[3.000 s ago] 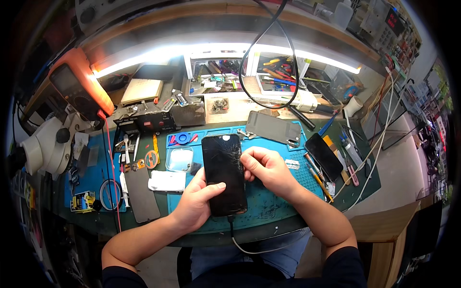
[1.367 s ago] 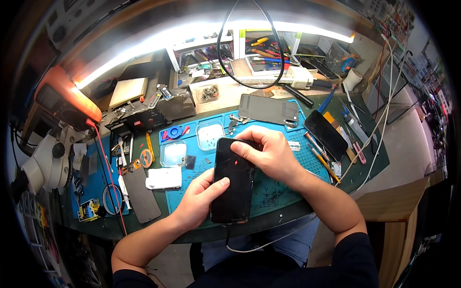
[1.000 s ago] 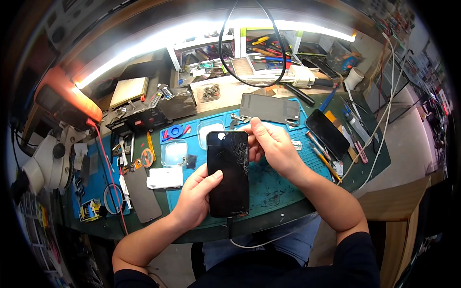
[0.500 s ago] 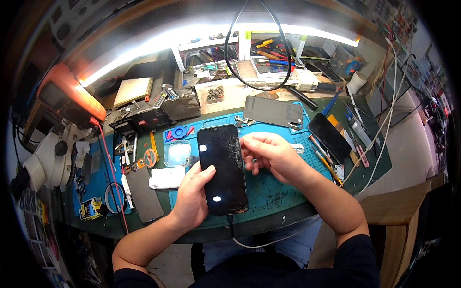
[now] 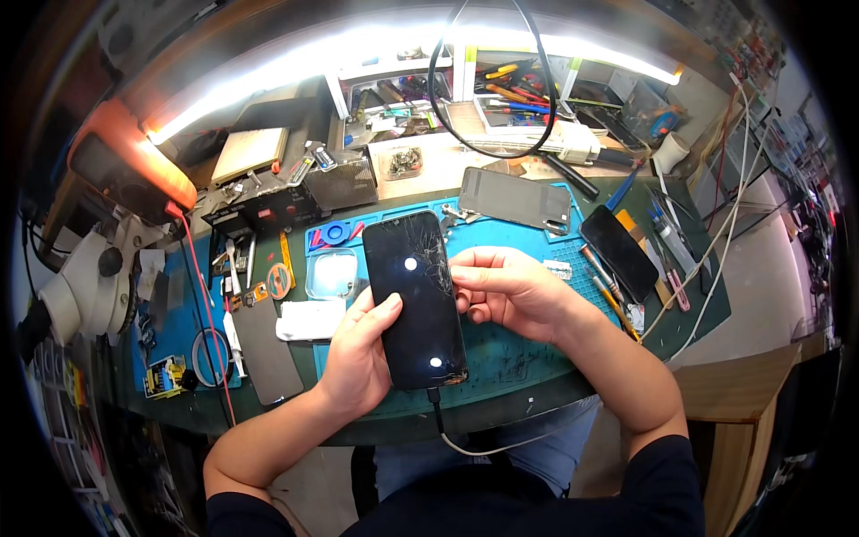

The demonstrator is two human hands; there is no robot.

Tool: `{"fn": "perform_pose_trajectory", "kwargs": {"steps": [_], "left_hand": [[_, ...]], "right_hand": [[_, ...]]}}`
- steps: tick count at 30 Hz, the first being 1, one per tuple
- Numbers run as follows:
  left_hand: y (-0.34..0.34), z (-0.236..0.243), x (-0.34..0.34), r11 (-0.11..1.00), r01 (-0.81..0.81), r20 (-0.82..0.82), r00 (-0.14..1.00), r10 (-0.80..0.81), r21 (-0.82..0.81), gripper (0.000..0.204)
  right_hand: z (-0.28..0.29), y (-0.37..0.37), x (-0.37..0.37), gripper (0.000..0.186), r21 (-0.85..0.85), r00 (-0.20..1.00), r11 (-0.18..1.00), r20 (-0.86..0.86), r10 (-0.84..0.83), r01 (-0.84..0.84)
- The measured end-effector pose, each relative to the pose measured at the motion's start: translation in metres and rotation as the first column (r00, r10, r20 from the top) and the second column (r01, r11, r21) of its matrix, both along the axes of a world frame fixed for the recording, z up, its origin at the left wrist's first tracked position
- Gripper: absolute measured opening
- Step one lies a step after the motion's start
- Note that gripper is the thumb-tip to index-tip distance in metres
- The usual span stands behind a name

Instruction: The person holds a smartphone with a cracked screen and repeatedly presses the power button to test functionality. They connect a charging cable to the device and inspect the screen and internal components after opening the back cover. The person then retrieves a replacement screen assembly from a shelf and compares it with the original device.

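Observation:
My left hand (image 5: 356,345) grips a black smartphone (image 5: 407,318), thumb over its left edge. The phone's screen is cracked at the upper right and shows two small white spots; a cable (image 5: 438,410) is plugged into its bottom end. My right hand (image 5: 506,291) is closed at the phone's right edge, thumb and forefinger pinched on it, other fingers curled. The phone is raised over a blue silicone mat (image 5: 510,358), with a clear plastic box (image 5: 331,273) and a white folded item (image 5: 309,319) beside it.
A dark phone (image 5: 619,255) and grey screen panel (image 5: 514,197) lie right and behind. An orange multimeter (image 5: 134,161) and microscope (image 5: 76,286) stand left. Pens (image 5: 608,295), a razor blade (image 5: 557,268) and loose tools surround the mat. A cable loop (image 5: 492,152) hangs overhead; tool trays line the back.
The phone has shifted upward and left and tilted slightly. My right hand moved from over the phone's top down to its right edge. Two white spots have appeared on the dark screen.

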State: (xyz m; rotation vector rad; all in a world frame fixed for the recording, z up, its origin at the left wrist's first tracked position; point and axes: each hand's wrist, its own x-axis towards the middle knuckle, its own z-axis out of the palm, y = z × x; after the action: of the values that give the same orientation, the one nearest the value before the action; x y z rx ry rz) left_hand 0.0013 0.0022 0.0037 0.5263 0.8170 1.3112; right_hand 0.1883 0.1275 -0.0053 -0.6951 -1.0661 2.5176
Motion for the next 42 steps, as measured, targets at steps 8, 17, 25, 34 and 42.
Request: {"fn": "perform_pose_trajectory", "kwargs": {"steps": [8, 17, 25, 34, 42], "left_hand": [[-0.001, -0.004, -0.001, 1.000, 0.002, 0.058, 0.998, -0.003, 0.018, 0.032], [-0.001, -0.001, -0.001, 0.999, -0.016, 0.055, 0.998, 0.014, 0.028, 0.034], [-0.002, -0.001, -0.001, 0.999, -0.010, 0.047, 0.999, 0.008, 0.031, 0.036], [-0.003, -0.004, -0.002, 1.000, -0.013, 0.021, 1.000, 0.013, 0.008, 0.034], [0.000, -0.001, -0.005, 0.991, -0.111, 0.006, 0.994, 0.111, 0.072, 0.041]], "right_hand": [[-0.003, 0.002, 0.001, 0.023, -0.009, 0.999, 0.999, -0.032, 0.032, -0.032], [-0.004, 0.001, 0.000, 0.026, 0.025, 1.000, 0.999, -0.015, 0.021, -0.021], [0.001, -0.001, -0.001, 0.018, 0.023, 1.000, 1.000, 0.017, -0.009, 0.009], [0.002, -0.001, -0.001, 0.022, 0.023, 1.000, 1.000, 0.011, -0.016, 0.016], [0.006, -0.003, -0.003, 0.056, 0.279, 0.990, 0.960, 0.139, -0.004, -0.035]]}}
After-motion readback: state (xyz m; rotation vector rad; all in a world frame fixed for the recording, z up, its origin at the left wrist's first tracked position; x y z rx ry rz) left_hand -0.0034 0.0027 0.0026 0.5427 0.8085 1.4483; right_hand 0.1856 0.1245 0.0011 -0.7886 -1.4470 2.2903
